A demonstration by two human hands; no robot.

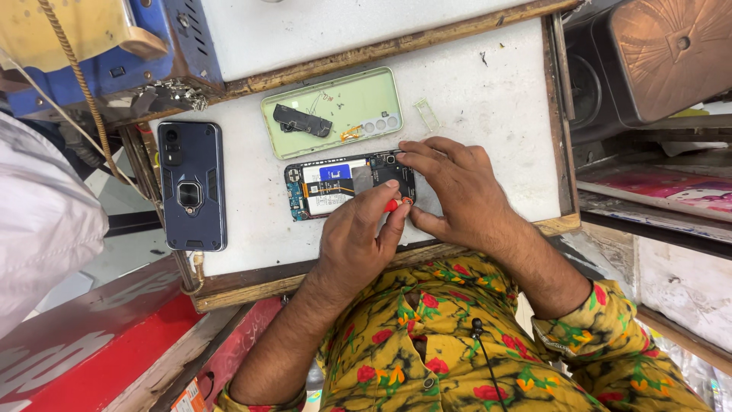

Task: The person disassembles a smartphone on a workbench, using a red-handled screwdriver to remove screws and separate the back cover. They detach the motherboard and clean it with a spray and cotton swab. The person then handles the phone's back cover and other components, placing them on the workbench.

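Note:
An opened phone (329, 189) lies on the white worktop (488, 91), its battery and circuit board exposed. My left hand (358, 240) pinches a small red-handled screwdriver (392, 204) at the phone's near right corner. My right hand (457, 191) rests over the phone's right end, fingertips on its top edge and thumb beside the screwdriver. The phone's right end is hidden under my fingers.
A pale green back cover (358, 103) lies just beyond the phone, with a black part (302, 120) inside it. A small clear frame (427, 114) sits to its right. A dark blue phone in a rugged case (191, 185) lies at left. A wooden rim (560, 114) borders the worktop.

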